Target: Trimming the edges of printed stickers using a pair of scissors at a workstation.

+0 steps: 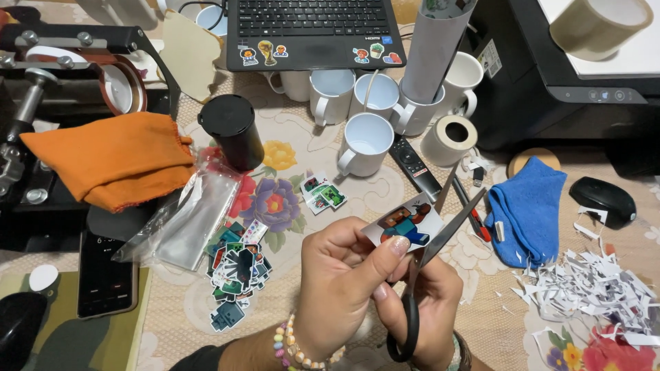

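Note:
My left hand (344, 282) pinches a small printed sticker of a blocky figure (405, 223) between thumb and fingers. My right hand (423, 309) grips black-handled scissors (440, 233), whose blades are parted around the sticker's right edge. A heap of cut-out stickers (237, 271) lies on the flowered tablecloth to the left of my hands. Two more stickers (322, 192) rest farther back. White paper trimmings (591, 288) are scattered at the right.
Several white mugs (364, 144) stand behind, near a laptop (313, 31), tape roll (450, 137), remote (416, 165) and black cylinder (232, 130). An orange cloth (110, 158), mug press (55, 69), phone (103, 275), plastic bags (185, 220), blue cloth (526, 206), mouse (605, 199) and printer (570, 69) surround them.

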